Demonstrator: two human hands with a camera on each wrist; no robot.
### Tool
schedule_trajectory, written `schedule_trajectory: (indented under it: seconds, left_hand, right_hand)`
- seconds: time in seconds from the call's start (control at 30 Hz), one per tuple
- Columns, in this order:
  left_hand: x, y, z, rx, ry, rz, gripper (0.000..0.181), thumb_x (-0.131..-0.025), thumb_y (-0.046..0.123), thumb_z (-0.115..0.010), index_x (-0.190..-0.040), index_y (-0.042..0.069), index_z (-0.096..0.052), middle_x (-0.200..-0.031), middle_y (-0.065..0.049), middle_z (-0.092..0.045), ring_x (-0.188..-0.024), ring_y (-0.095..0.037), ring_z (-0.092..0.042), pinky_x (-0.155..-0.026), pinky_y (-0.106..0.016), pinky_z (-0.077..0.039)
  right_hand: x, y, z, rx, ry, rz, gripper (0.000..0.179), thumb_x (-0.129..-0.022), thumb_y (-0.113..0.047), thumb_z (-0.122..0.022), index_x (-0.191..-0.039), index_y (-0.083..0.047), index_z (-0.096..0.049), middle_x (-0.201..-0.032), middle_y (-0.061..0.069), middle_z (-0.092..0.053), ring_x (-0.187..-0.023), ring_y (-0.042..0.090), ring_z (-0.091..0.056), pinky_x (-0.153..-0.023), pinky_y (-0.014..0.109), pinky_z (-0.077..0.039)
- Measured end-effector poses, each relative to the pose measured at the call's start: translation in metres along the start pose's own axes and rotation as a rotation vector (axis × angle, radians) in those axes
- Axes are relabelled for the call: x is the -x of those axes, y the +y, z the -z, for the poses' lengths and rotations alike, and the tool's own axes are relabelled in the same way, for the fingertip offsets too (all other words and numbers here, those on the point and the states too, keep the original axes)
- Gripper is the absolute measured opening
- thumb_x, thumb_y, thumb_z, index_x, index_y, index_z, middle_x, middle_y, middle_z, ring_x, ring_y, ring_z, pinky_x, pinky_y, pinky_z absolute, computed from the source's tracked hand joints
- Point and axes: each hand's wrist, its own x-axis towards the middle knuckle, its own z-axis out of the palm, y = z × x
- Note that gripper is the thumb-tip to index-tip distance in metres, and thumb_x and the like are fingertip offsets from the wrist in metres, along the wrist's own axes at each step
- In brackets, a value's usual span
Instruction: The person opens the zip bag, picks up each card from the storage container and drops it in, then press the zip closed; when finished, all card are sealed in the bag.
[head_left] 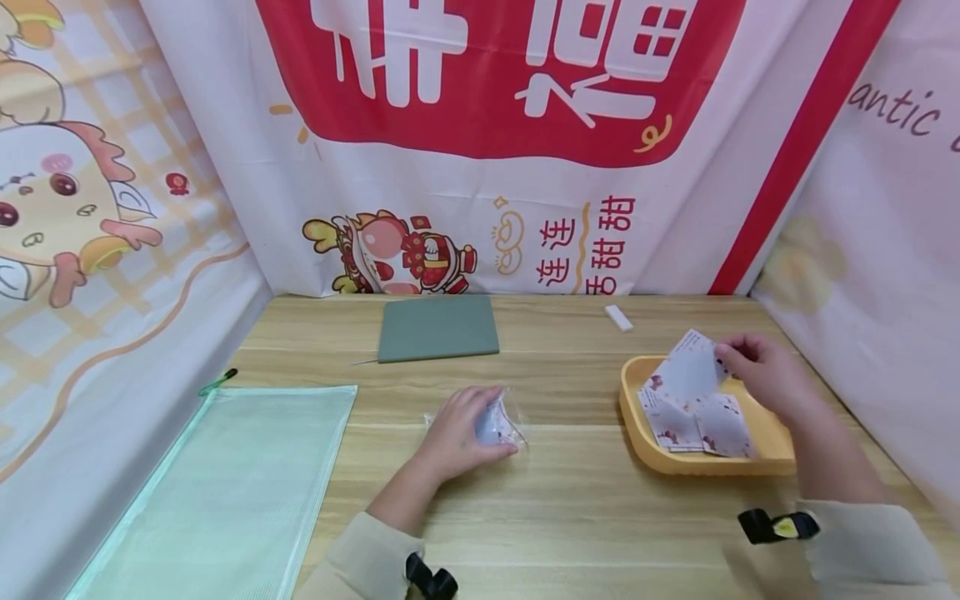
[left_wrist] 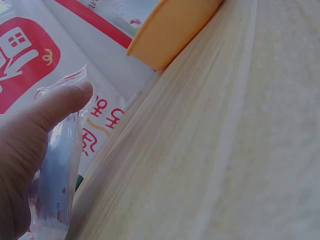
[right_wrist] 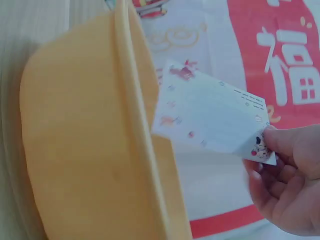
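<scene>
My right hand [head_left: 768,375] pinches a white printed card [right_wrist: 215,112] by one corner, thumb on top. The card slants over the yellow basket [head_left: 633,425], where several similar cards [head_left: 723,425] lie. In the right wrist view, the basket's wall stands beside the card. Near the middle of the table, my left hand [head_left: 457,437] grips a clear plastic bag [left_wrist: 60,150], with the thumb across its upper edge. Printed cards [head_left: 498,423] show through the bag.
A dark green notebook [head_left: 438,329] lies at the back of the table. To its right is a small white block [head_left: 618,318]. A pale green mesh pouch [head_left: 225,483] lies on the left. Printed cloth [head_left: 480,179] hangs along the table's back and sides.
</scene>
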Motion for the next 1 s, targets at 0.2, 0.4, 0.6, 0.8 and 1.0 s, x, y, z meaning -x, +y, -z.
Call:
schedule_trajectory:
  seconds: [0.2, 0.4, 0.6, 0.8, 1.0]
  left_hand:
    - [0.0, 0.0, 0.0, -0.001, 0.0, 0.001, 0.088, -0.073, 0.05, -0.08, -0.144, 0.011, -0.048, -0.135, -0.012, -0.057, -0.126, -0.032, -0.051, -0.109, -0.052, -0.04]
    - [0.0, 0.001, 0.001, 0.001, -0.002, 0.003, 0.088, -0.073, 0.049, -0.08, -0.145, 0.011, -0.047, -0.135, -0.011, -0.057, -0.125, -0.031, -0.052, -0.108, -0.052, -0.041]
    - [0.0, 0.0, 0.001, 0.0, -0.002, 0.002, 0.088, -0.073, 0.05, -0.08, -0.144, 0.011, -0.048, -0.135, -0.011, -0.057, -0.126, -0.031, -0.052, -0.109, -0.051, -0.04]
    - [0.0, -0.001, 0.001, -0.014, 0.004, -0.002, 0.088, -0.073, 0.05, -0.08, -0.145, 0.012, -0.047, -0.136, -0.01, -0.057, -0.126, -0.03, -0.052, -0.108, -0.051, -0.041]
    - [0.0, -0.001, 0.002, -0.037, 0.013, -0.008, 0.089, -0.072, 0.05, -0.08, -0.145, 0.012, -0.047, -0.135, -0.01, -0.057, -0.125, -0.029, -0.053, -0.108, -0.049, -0.042]
  right_hand:
    - [0.01, -0.027, -0.01, -0.041, 0.026, 0.014, 0.049, -0.099, -0.045, -0.051, -0.124, -0.003, -0.056, -0.11, 0.014, -0.063, -0.093, 0.021, -0.058, -0.072, 0.023, -0.052]
    - [0.017, -0.049, -0.032, -0.154, -0.012, 0.061, 0.044, -0.095, -0.038, -0.061, -0.12, -0.002, -0.058, -0.102, 0.008, -0.067, -0.082, 0.009, -0.064, -0.073, 0.023, -0.058]
    - [0.021, -0.065, -0.064, -0.209, 0.008, 0.016, 0.052, -0.09, -0.046, -0.066, -0.128, -0.011, -0.06, -0.1, 0.001, -0.071, -0.084, 0.013, -0.061, -0.07, 0.026, -0.054]
    - [0.024, -0.076, -0.098, -0.319, 0.005, -0.009, 0.05, -0.09, -0.036, -0.07, -0.132, -0.013, -0.062, -0.094, -0.003, -0.072, -0.077, 0.012, -0.061, -0.068, 0.025, -0.055]
    - [0.027, -0.08, -0.126, -0.433, 0.019, -0.012, 0.042, -0.088, -0.02, -0.073, -0.126, -0.003, -0.065, -0.084, -0.004, -0.071, -0.069, 0.009, -0.06, -0.062, 0.024, -0.054]
